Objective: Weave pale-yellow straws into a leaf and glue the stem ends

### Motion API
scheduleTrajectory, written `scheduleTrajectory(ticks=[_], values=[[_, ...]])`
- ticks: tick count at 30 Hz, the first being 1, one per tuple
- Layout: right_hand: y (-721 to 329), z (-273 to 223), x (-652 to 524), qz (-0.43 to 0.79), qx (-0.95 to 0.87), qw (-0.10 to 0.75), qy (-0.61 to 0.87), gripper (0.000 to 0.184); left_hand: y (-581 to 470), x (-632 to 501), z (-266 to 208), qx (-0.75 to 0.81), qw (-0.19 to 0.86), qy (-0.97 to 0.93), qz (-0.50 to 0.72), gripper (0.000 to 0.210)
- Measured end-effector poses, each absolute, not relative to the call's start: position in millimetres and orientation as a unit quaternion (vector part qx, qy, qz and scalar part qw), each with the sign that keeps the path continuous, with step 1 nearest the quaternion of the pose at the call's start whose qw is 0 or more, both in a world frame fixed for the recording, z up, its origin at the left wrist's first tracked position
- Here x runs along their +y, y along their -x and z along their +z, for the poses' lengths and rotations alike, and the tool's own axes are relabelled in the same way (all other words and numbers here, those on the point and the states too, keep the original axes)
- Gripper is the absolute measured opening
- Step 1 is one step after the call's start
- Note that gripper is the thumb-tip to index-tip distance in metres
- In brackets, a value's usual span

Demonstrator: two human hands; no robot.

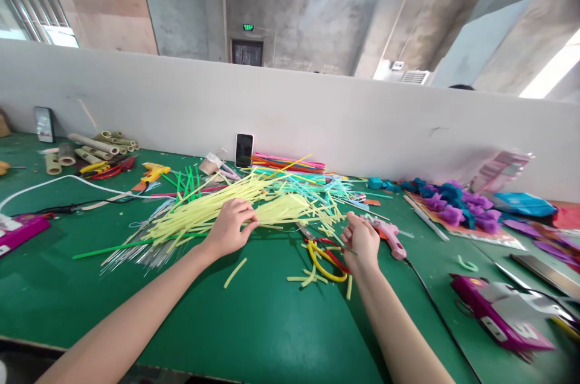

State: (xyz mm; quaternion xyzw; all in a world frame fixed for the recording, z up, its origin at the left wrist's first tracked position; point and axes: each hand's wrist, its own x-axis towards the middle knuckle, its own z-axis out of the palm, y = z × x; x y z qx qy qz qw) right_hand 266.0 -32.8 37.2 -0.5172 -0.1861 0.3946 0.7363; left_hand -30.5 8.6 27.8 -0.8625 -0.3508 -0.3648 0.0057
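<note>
My left hand (232, 226) is closed in a pinch at the front of a heap of pale yellow fuzzy strips (203, 209); what it pinches is too small to make out. My right hand (362, 242) is closed too, its fingers curled near the pink glue gun (390, 238). A thin greenish strip crosses by its fingertips, but whether it is held is unclear. Scissors with yellow and red handles (319, 260) lie just left of this hand. Short cut yellow pieces (310, 276) are scattered around them, and one single piece (235, 273) lies below my left hand.
A yellow glue gun (154, 172), pliers (106, 168) and bamboo tubes (97, 148) are at the left. A phone (244, 150) leans on the white partition (290, 106). Purple and teal fuzzy flowers (457, 203) lie right. Magenta power strips (498, 311) with cords flank the green table (272, 336).
</note>
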Motion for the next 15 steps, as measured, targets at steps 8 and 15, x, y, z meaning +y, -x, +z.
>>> scheduleTrajectory(ticks=[8,15], values=[[-269,47,-34,0.446,-0.18,0.76,0.437,0.034,27,6,19,-0.35,-0.013,0.866,-0.358,0.008],[-269,44,-31,0.493,-0.134,0.761,0.399,0.033,27,5,16,-0.347,-0.019,0.871,-0.347,0.008]])
